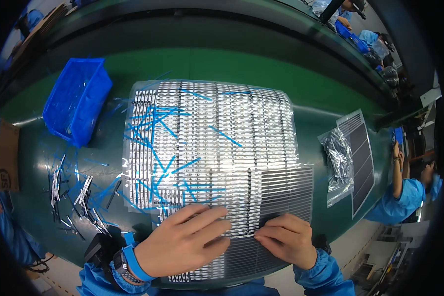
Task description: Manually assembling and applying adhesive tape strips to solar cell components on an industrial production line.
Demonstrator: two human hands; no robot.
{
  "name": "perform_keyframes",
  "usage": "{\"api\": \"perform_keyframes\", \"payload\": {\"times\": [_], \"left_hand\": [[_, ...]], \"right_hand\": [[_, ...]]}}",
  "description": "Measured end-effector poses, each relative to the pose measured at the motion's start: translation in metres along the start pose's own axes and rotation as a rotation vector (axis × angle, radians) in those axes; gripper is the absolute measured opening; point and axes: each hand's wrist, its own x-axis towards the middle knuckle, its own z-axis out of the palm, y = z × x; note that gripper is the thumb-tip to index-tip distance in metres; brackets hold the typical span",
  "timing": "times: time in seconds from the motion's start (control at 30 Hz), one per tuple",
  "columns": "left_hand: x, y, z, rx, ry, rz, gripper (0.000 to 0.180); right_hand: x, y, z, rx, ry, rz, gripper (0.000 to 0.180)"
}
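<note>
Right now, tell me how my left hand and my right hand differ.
Your left hand lies palm down, its fingers reaching across the strip-covered sheet; your right hand is drawn in, thumb and index fingertips close together. A blue strap circles the left wrist, while no strap shows at the right one. Both hands are at the sheet's near part, and both arms wear blue sleeves.

Dark lettering (5,179) marks the cardboard box (8,148).

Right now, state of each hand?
Left hand: open, fingers loosely curled over the strip sheet.
Right hand: closed, fingers pinched together over that sheet; can't tell if anything is between them.
</note>
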Motion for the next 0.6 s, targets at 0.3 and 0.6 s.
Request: {"api": "perform_keyframes", "payload": {"times": [0.3, 0.6], "left_hand": [[0.0017, 0.0019, 0.0022, 0.019, -0.007, -0.015, 0.021], [0.0056, 0.0054, 0.0023, 0.063, -0.004, -0.027, 0.026]], "right_hand": [[-0.0011, -0.0003, -0.0029, 0.035, -0.035, 0.014, 0.020], [-0.0022, 0.0005, -0.0019, 0.044, -0.034, 0.021, 0.019]]}}
